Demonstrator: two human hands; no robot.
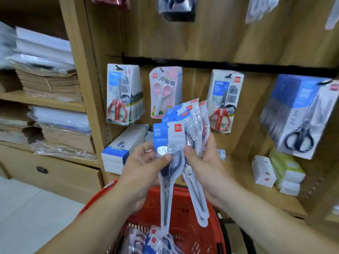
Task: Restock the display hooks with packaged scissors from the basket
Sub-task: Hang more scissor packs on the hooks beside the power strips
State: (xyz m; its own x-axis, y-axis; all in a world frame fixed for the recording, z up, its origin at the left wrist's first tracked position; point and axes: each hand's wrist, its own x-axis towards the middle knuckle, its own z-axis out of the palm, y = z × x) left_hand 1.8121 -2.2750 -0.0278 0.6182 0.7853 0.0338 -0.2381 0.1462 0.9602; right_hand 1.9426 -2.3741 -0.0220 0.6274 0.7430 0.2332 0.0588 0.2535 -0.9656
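My left hand (145,167) pinches one packaged pair of dark-handled scissors (167,140) by its blue and white header card. My right hand (203,160) grips a fanned bunch of several more scissor packs (194,118). Both hands are raised in front of the wooden display wall, above the red basket (185,204). More scissor packs (156,242) lie in the basket's bottom. On the black hook rail (256,67) hang red-handled scissors packs (121,94), a pink pack (166,92), another red-handled pack (224,101) and black-handled packs (300,118).
White and blue boxes (122,145) are stacked on the shelf below the hooks, at left. Small white and green boxes (277,171) stand at right. Paper and envelope stacks (49,81) fill the shelves at far left. More packs (177,8) hang higher up.
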